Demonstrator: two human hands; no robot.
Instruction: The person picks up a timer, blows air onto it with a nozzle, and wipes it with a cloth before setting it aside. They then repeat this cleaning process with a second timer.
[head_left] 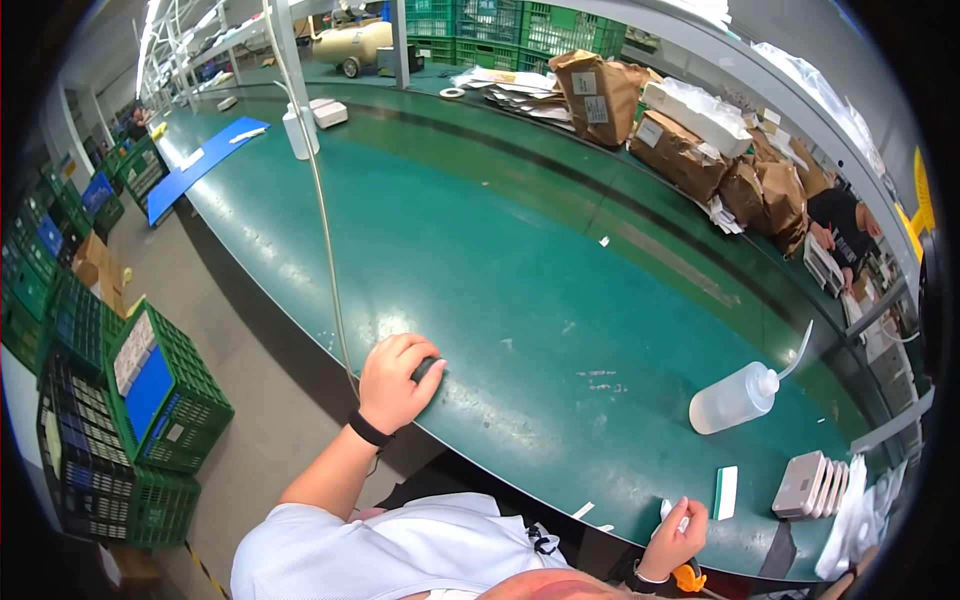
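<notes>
My left hand (395,380), with a black band at its wrist, rests at the near edge of the green table (450,260). Its fingers curl round a small black rounded object (426,369), mostly hidden by them. A pale hose (328,230) hangs down from above and passes behind that wrist. My right hand (676,540) is closed in a pinch on a small white piece (667,510) whose kind I cannot make out. Close by lies a flat white and green block (727,493). Farther right stand several grey metal-looking cases (812,486) in a row.
A translucent squeeze bottle (734,398) with a bent spout leans beyond my right hand. White cloths (848,530) hang at the right corner. Brown paper packages (680,155) line the far side. Another person (845,230) sits far right. Green crates (175,400) stack on the left floor.
</notes>
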